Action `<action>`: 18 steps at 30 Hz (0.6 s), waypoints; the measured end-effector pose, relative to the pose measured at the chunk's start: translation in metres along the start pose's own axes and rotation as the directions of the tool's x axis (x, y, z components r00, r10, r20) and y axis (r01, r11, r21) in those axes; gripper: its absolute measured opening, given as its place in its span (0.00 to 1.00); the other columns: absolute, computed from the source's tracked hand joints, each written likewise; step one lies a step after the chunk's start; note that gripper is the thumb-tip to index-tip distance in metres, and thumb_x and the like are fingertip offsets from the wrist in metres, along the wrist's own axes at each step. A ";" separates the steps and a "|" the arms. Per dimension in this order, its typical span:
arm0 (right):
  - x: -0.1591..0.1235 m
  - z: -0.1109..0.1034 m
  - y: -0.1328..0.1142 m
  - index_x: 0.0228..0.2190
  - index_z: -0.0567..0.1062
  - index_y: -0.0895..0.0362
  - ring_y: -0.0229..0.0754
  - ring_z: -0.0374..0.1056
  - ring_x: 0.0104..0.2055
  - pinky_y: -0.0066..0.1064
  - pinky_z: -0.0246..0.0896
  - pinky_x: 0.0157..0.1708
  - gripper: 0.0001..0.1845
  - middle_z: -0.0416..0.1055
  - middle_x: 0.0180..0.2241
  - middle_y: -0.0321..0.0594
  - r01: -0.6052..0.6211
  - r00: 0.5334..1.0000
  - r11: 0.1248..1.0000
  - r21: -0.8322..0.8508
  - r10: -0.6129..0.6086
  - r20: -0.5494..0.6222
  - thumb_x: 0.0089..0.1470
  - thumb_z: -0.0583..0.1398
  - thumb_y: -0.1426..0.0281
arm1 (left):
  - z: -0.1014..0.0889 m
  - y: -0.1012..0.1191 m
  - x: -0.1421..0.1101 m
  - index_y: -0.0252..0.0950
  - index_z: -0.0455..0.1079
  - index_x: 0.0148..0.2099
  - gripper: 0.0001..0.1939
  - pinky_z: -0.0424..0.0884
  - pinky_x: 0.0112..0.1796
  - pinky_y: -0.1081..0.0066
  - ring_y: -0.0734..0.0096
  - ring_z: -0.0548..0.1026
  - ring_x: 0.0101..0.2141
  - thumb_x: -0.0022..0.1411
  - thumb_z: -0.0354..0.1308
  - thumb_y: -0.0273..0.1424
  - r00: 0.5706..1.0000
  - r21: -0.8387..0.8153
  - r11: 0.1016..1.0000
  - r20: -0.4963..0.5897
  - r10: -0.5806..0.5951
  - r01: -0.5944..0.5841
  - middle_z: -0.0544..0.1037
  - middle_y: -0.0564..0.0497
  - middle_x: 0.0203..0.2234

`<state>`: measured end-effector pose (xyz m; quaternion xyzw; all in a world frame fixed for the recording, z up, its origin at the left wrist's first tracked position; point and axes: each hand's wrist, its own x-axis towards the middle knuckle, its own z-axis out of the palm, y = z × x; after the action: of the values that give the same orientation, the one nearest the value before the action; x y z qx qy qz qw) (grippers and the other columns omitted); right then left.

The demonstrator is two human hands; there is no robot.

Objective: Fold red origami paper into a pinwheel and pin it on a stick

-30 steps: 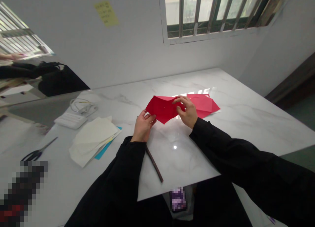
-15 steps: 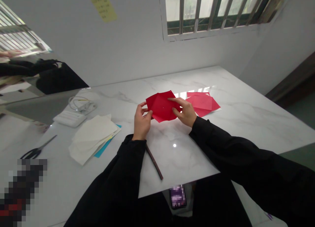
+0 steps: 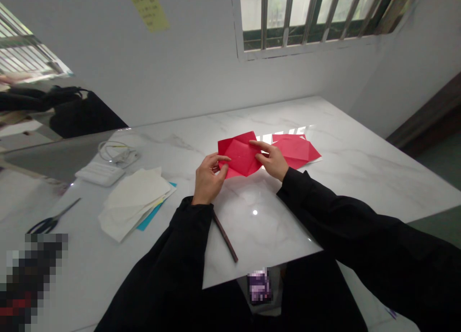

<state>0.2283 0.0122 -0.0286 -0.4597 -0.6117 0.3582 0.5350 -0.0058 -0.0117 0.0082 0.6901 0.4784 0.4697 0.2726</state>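
Observation:
Between my two hands is a sheet of red paper [image 3: 242,157] with fold creases, held above the white marbled table [image 3: 281,221]. My left hand [image 3: 209,176] pinches its left edge, with thumb and index finger lying on the front face. On the other side, my right hand [image 3: 272,160] grips the right edge, index finger stretched along the surface. More red paper pieces [image 3: 297,150] lie on the table just beyond my right hand, with a white sheet edge under them. A dark brown stick-like thing [image 3: 226,238] rests beside my left sleeve.
To the left lie a stack of cream paper [image 3: 133,197], a blue sheet [image 3: 153,218], scissors [image 3: 54,219] and a white box [image 3: 100,173] with a coiled cable [image 3: 118,152]. A yellow note [image 3: 150,10] is stuck on the wall. A barred window [image 3: 306,15] is above.
The red paper has shifted slightly right and tilted, so its face looks brighter. My left index finger has come from behind the edge onto the front of the paper.

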 end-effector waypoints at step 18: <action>0.000 -0.003 -0.008 0.62 0.76 0.52 0.46 0.78 0.51 0.43 0.79 0.52 0.34 0.73 0.65 0.44 -0.096 0.993 0.973 0.210 0.080 0.084 0.54 0.64 0.71 | -0.010 0.000 0.006 0.40 0.78 0.61 0.37 0.77 0.56 0.61 0.59 0.80 0.53 0.46 0.74 0.25 0.919 -0.585 0.710 0.209 -0.334 0.391 0.78 0.44 0.61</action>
<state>0.2297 0.0091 -0.0206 -0.4123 -0.5684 0.4620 0.5417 -0.0145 -0.0068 0.0144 0.4751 0.4124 0.5061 0.5899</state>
